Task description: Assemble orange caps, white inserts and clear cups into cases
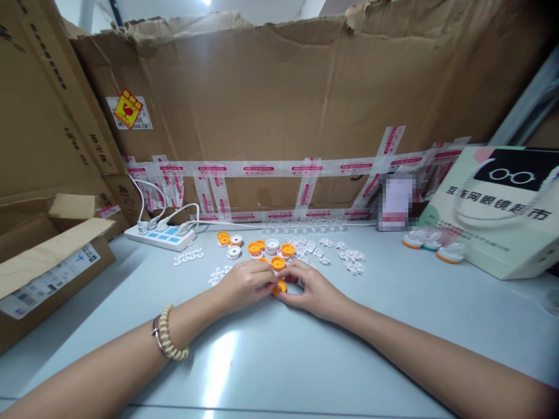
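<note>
Between my two hands, low over the table, is a small round orange plastic cup (279, 287). My right hand (312, 288) pinches its rim between thumb and fingers. From the other side my left hand (248, 282) reaches in with its fingers together at the cup's top edge; whether it holds a small part there is hidden. Just beyond the fingers sits another orange cup (278, 263). More orange cups (255, 249) and white round cups (272, 245) stand behind. Small white discs (218, 274) lie left of my left hand, and white lacy pieces (351, 259) lie to the right.
A white power strip (161, 234) with plugged cables and an open carton (56, 267) are on the left. Clear round parts (303, 227) line the back by the cardboard wall (279, 99). On the right are a phone-like object (395, 201), round pieces (452, 253) and a paper bag (498, 215).
</note>
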`<state>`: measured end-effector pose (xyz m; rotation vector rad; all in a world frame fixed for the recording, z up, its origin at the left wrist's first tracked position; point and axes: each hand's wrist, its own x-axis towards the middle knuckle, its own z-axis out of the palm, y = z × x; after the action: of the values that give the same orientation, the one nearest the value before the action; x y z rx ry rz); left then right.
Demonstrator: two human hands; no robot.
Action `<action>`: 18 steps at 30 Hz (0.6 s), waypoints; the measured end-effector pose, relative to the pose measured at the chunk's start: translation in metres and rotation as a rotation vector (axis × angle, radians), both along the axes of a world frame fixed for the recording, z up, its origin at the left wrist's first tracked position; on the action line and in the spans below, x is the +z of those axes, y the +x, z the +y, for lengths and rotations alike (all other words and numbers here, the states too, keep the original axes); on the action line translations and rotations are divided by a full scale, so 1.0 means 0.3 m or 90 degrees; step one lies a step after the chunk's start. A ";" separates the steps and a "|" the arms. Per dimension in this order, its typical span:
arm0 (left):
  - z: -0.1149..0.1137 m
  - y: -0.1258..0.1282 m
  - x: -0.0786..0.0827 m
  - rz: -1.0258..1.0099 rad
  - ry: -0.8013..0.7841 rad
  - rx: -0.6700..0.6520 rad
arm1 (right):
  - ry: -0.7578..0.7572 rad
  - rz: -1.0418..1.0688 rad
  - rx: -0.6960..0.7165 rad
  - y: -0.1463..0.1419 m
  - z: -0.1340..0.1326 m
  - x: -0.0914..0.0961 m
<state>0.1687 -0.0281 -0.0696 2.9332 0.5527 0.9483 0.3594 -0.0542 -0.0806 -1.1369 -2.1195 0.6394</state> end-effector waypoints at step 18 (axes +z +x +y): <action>-0.009 -0.002 0.014 0.131 0.198 -0.007 | -0.016 0.009 0.017 0.011 0.004 -0.010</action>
<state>0.1680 -0.0308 -0.0653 3.3349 0.4265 0.8011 0.3629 -0.0530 -0.0837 -1.1156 -2.1236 0.6869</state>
